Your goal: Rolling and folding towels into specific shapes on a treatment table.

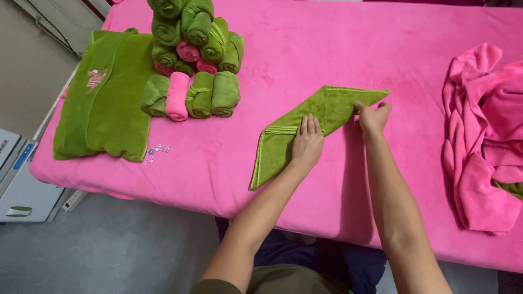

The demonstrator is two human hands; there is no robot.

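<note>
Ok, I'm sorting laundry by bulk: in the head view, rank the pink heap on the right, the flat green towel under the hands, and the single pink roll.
1. pink heap
2. flat green towel
3. pink roll, though it lies farther from the camera.

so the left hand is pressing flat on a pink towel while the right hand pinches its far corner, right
Not quite: the towel is green, not pink, as the head view shows. The left hand does press flat on it while the right hand pinches its far corner.
</note>
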